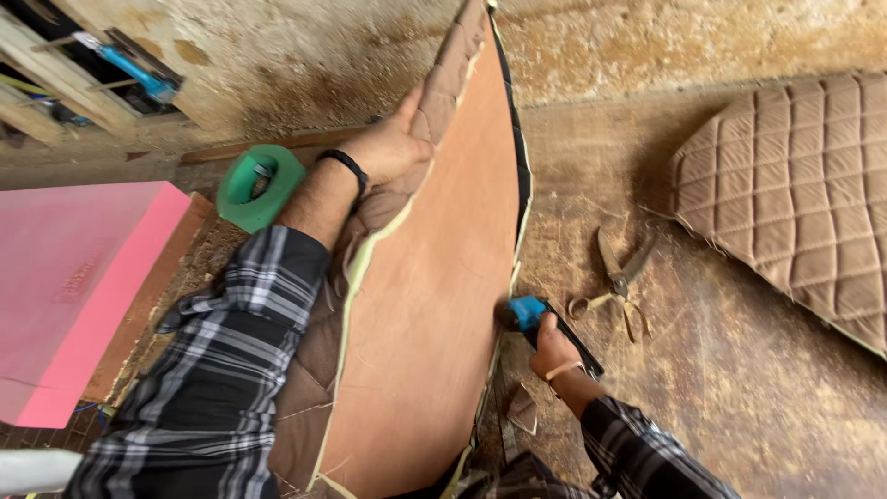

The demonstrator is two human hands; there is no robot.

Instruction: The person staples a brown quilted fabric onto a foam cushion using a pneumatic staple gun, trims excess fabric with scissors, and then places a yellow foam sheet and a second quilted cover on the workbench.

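A curved plywood panel (434, 277) stands on edge, its bare wood back facing me, with brown quilted fabric and foam wrapped over its rim. My left hand (393, 143) presses the quilted fabric (448, 83) down on the panel's upper left edge. My right hand (554, 346) grips a blue and black staple gun (531, 314) held against the panel's lower right edge. A black band sits on my left wrist.
Metal scissors (617, 277) lie on the worn wooden floor right of the panel. A finished quilted brown panel (795, 194) lies at the far right. A green tape roll (259, 185) and a pink foam slab (74, 286) sit at the left.
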